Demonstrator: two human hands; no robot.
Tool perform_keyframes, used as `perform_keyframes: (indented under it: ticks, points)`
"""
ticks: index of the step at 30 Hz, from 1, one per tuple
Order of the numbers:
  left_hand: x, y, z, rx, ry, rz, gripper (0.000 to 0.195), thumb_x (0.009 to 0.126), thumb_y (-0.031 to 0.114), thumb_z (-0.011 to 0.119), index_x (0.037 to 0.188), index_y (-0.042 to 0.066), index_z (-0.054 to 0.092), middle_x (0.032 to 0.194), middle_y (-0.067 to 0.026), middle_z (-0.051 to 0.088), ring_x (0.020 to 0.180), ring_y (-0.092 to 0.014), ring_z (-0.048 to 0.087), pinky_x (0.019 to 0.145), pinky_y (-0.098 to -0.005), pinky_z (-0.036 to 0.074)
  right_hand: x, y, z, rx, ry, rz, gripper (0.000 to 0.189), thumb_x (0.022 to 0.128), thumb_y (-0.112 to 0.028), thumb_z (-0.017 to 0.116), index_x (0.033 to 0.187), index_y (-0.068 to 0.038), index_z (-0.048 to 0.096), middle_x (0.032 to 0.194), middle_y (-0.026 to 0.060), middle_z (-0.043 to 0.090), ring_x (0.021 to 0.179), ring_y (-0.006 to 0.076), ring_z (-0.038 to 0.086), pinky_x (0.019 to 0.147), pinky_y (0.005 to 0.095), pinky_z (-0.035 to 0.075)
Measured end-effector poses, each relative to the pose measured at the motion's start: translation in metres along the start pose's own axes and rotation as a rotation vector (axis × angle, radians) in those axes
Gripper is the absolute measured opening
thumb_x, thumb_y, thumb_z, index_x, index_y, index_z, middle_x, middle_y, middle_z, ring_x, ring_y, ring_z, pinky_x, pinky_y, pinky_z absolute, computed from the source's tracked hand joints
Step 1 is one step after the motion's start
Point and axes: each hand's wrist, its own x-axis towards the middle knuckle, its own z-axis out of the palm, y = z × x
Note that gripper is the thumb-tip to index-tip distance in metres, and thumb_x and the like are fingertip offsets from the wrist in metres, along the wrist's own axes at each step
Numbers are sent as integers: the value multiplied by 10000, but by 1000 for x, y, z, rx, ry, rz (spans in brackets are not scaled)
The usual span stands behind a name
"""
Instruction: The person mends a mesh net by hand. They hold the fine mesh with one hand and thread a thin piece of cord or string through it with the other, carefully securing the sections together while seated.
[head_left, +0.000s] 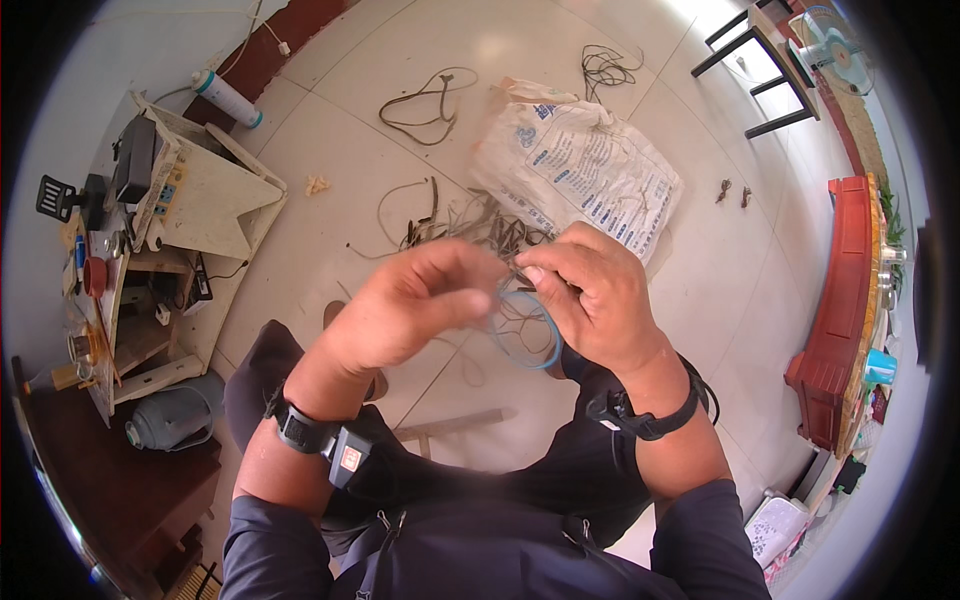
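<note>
A thin blue loop of cord (559, 341) hangs below my right hand (600, 300), whose thumb and forefinger pinch it near its top. Close by on the left is my left hand (409, 300), its fingertips blurred by motion beside the loop's upper end. Whether those fingers hold part of the cord cannot be made out. Beyond both hands, a tangled heap of dark and grey cords (427, 234) lies on the tiled floor, partly hidden by my fingers. Next to the heap lies a crumpled white woven sack (585, 165) with blue printing.
More loose cord (416, 112) and a dark wire coil (607, 67) lie farther out. Left stand a worn cabinet (217, 199), a spray can (227, 99) and a grey kettle-like jug (171, 418). On the right are a black-legged stool (780, 82), a fan (832, 56) and a red wooden cabinet (832, 300).
</note>
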Motion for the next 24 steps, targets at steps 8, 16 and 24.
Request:
perform_keyframes:
  ticks: [8, 16, 24]
  points:
    - [1, 18, -22, -344, 388, 208, 148, 1050, 126, 590, 1170, 53, 634, 868, -20, 629, 706, -109, 518, 618, -248, 411, -8, 9, -1, 534, -63, 429, 95, 944, -93, 680, 963, -26, 744, 823, 16, 701, 729, 103, 611, 620, 277, 470]
    - [-8, 44, -53, 25, 769, 459, 167, 1070, 160, 583, 1168, 26, 608, 876, -21, 599, 707, -85, 509, 636, -226, 423, -4, 7, -9, 653, -1, 731, 149, 977, -106, 642, 973, -9, 756, 753, -70, 625, 675, 8, 471, 597, 202, 380]
    - [4, 29, -31, 1152, 821, 417, 256, 967, 16, 650, 1222, 14, 666, 1198, -103, 699, 1118, -211, 666, 984, -314, 508, -5, 7, -6, 785, -58, 700, 147, 982, -123, 655, 982, 1, 735, 758, -68, 599, 644, 4, 420, 577, 203, 341]
